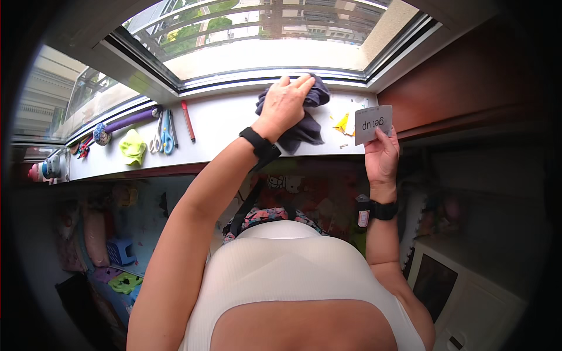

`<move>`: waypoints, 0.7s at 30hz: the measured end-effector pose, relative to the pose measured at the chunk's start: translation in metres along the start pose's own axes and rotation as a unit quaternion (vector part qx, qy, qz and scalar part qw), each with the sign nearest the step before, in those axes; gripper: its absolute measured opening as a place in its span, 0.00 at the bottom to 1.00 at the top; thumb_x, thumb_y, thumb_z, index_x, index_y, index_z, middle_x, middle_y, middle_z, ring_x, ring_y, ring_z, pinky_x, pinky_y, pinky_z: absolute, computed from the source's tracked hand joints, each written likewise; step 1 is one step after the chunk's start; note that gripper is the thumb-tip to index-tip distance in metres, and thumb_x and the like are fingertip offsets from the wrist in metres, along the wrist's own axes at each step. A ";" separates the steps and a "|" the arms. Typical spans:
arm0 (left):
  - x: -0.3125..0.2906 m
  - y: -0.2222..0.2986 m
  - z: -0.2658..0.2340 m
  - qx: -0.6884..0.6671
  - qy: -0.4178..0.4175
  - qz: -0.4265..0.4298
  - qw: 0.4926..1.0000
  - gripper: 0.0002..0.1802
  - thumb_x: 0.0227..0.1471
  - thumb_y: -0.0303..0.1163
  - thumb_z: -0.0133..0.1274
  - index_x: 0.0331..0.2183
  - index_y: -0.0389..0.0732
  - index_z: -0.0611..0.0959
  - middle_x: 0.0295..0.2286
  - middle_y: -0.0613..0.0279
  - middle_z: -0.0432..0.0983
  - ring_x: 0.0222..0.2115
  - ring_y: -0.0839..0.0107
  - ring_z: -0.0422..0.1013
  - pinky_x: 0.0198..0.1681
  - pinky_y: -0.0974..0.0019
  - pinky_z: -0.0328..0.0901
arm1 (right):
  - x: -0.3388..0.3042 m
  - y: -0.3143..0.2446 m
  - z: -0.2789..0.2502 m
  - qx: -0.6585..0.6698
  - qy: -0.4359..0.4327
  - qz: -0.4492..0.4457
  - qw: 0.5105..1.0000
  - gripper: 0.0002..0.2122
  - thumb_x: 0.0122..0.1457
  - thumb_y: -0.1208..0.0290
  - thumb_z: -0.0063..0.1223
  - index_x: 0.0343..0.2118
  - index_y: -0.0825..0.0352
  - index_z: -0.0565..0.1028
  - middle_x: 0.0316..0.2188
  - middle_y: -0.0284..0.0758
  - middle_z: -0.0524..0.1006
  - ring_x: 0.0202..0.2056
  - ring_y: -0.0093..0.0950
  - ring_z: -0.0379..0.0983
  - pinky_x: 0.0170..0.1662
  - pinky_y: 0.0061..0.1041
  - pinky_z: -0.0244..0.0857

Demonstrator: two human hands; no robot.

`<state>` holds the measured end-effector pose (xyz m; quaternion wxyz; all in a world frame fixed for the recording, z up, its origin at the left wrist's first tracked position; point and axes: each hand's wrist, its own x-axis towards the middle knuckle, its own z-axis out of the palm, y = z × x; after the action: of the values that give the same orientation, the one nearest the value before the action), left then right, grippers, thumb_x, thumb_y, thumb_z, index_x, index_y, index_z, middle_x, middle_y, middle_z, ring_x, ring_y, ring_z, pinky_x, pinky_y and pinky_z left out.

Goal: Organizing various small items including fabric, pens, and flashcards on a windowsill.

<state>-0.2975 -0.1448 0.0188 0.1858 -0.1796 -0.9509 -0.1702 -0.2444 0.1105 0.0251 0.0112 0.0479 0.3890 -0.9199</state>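
My left hand (pixel 285 105) rests on a bunched dark grey-purple cloth (pixel 301 134) on the white windowsill (pixel 222 140). Its fingers close over the cloth, and one fold stands up beyond the fingertips near the window frame. To the right, my right hand (pixel 381 155) holds up a small grey card (pixel 372 121) with dark printing, pinched at its lower right corner. Partly behind the card, a yellow and white scrap (pixel 343 124) lies on the sill. A tiny loose bit (pixel 343 145) sits below that scrap.
Left along the sill lie a red marker (pixel 188 121), blue scissors (pixel 167 134), a lime-green crumpled item (pixel 132 146) and a purple stick (pixel 129 120) with a patterned ball end. The window (pixel 263 35) borders the sill's far side; a dark red wooden panel (pixel 451 88) stands at right.
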 end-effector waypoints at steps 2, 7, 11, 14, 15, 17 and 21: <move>-0.031 -0.039 -0.015 0.051 0.029 -0.031 0.998 0.35 0.34 0.17 0.51 0.51 0.40 0.77 0.50 0.64 0.74 0.36 0.58 0.70 0.46 0.63 0.67 | -0.003 -0.002 -0.007 0.002 0.024 -0.019 1.000 0.13 0.59 0.82 0.47 0.47 0.68 0.70 0.42 0.35 0.76 0.45 0.25 0.73 0.53 0.26 0.66; -0.012 -0.027 0.005 -0.005 0.026 0.026 0.999 0.31 0.35 0.17 0.53 0.48 0.36 0.77 0.48 0.58 0.74 0.41 0.60 0.70 0.48 0.62 0.66 | -0.013 -0.001 -0.029 0.016 0.048 -0.022 0.998 0.13 0.59 0.83 0.47 0.47 0.67 0.70 0.43 0.35 0.76 0.46 0.25 0.73 0.52 0.27 0.67; 0.031 0.016 0.053 -0.009 0.021 0.075 0.997 0.29 0.36 0.20 0.54 0.47 0.37 0.77 0.46 0.58 0.74 0.41 0.60 0.71 0.47 0.63 0.68 | -0.019 -0.001 -0.033 0.019 0.067 -0.032 0.997 0.12 0.59 0.83 0.46 0.46 0.66 0.70 0.43 0.35 0.76 0.46 0.25 0.73 0.52 0.27 0.66; 0.058 0.044 0.075 -0.020 0.007 0.101 0.995 0.29 0.37 0.22 0.55 0.47 0.38 0.77 0.45 0.58 0.74 0.40 0.61 0.71 0.46 0.63 0.68 | -0.024 -0.004 -0.031 0.022 0.078 -0.039 0.996 0.12 0.59 0.83 0.45 0.45 0.65 0.71 0.43 0.34 0.76 0.45 0.25 0.73 0.52 0.27 0.66; 0.066 0.052 0.085 -0.020 0.000 0.104 0.994 0.28 0.38 0.22 0.55 0.47 0.38 0.78 0.45 0.59 0.75 0.40 0.61 0.71 0.46 0.64 0.68 | -0.024 -0.004 -0.032 0.019 0.078 -0.037 0.996 0.11 0.59 0.83 0.46 0.45 0.65 0.71 0.42 0.34 0.76 0.45 0.24 0.73 0.52 0.27 0.66; 0.081 0.068 0.093 0.008 -0.031 0.090 0.995 0.26 0.39 0.23 0.54 0.46 0.39 0.79 0.45 0.61 0.75 0.41 0.61 0.71 0.46 0.64 0.68 | -0.025 -0.006 -0.031 0.017 0.082 -0.039 0.996 0.11 0.59 0.83 0.46 0.44 0.65 0.71 0.42 0.33 0.77 0.45 0.24 0.73 0.52 0.27 0.66; 0.083 0.054 0.063 -0.013 -0.106 0.143 0.984 0.28 0.38 0.21 0.54 0.47 0.40 0.79 0.46 0.63 0.76 0.41 0.60 0.70 0.46 0.62 0.68 | -0.031 -0.009 -0.036 0.010 0.075 -0.048 0.996 0.11 0.59 0.82 0.47 0.44 0.65 0.71 0.42 0.33 0.76 0.44 0.23 0.72 0.52 0.26 0.66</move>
<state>-0.3660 -0.0499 0.0117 0.1041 -0.3333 -0.9274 -0.1342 -0.2109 0.1424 0.0098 -0.0629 0.0979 0.3812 -0.9171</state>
